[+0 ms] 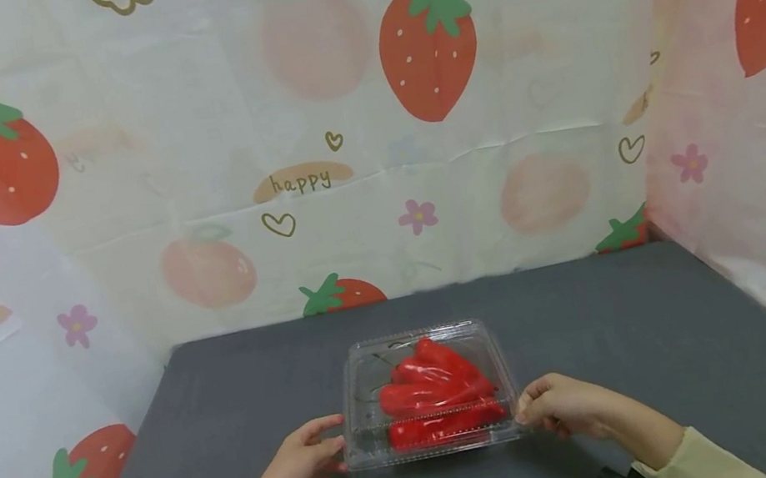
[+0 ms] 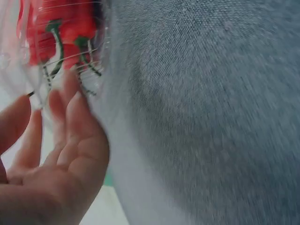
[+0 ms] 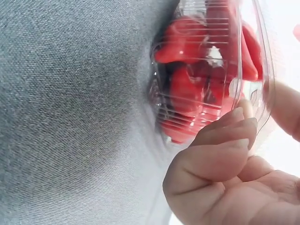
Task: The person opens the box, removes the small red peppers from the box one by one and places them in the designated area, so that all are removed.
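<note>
Right now my left hand (image 1: 304, 461) is touching the clear plastic box (image 1: 427, 390) at its 9 o'clock edge, fingers (image 2: 75, 112) loosely straight and gripping nothing. My right hand (image 1: 566, 406) is pinching the box's 3 o'clock corner, fingers (image 3: 220, 136) curling against the lid. Between them the box is sitting closed on the grey table (image 1: 674, 342), with red peppers (image 1: 435, 395) lying inside. Beyond hangs a strawberry-print backdrop (image 1: 427, 45).

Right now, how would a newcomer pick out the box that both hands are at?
On the grey table, near its front edge, sits a clear plastic clamshell box between the left hand and right hand. Its lid is closed over red peppers.
</note>
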{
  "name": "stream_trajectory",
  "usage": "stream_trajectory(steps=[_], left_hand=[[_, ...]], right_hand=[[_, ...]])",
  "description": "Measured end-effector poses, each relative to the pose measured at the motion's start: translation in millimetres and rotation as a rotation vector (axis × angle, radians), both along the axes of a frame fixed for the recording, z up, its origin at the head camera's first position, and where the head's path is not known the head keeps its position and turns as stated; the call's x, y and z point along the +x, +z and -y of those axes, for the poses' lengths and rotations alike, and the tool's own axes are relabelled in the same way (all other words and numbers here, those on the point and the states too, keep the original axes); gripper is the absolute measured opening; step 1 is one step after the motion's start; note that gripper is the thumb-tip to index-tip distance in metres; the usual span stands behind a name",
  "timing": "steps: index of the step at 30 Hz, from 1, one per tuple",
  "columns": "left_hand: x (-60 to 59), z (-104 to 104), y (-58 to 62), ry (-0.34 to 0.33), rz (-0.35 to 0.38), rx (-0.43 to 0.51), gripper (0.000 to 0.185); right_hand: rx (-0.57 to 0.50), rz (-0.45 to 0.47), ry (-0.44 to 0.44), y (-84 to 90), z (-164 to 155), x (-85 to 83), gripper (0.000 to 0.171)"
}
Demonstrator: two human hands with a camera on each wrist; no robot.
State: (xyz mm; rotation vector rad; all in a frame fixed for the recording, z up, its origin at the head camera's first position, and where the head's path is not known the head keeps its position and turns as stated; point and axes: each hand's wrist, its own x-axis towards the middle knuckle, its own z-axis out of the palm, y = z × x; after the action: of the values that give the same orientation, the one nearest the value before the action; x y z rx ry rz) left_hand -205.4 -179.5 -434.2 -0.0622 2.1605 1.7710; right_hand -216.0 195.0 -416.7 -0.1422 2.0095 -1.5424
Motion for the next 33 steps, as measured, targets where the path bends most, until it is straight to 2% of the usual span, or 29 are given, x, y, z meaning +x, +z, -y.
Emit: stream_trajectory(steps=[6,10,12,17,20,25,33], left_hand=[[-10.2,-16,-4.3,0.164,-0.067,-0.009,0.044],[-16.1,-22,-4.5,0.192,-0.064,-0.022,0.047],[-18.1,-24,-5.2,0.193,-0.060,-0.024,0.047],[-19.5,-24,-7.3,0.167,-0.053,-0.013,0.053],[-19.7,-23,-8.3,0.155,-0.040,-0.006,0.055],[-21.1,-21,-8.8,0.131,-0.009,0.020,0.057],[-24.2,-16,-7.1,0.047,0.025,0.056,0.063]], right_hand=[[-0.012,-0.017,-0.027,1.5,0,1.0,0.011],[-0.022,-0.053,-0.055,2.3,-2,2.4,0.010],[-0.025,-0.063,-0.074,2.9,-2,3.1,0.020],[-0.063,-0.071,-0.091,2.3,-4,2.1,0.061],[-0.089,-0.093,-0.075,-0.4,-5,-0.2,0.073],[-0.120,-0.123,-0.040,-4.4,-8,-4.8,0.073],[-0.115,-0.189,-0.054,-9.9,-12,-10.8,0.058]])
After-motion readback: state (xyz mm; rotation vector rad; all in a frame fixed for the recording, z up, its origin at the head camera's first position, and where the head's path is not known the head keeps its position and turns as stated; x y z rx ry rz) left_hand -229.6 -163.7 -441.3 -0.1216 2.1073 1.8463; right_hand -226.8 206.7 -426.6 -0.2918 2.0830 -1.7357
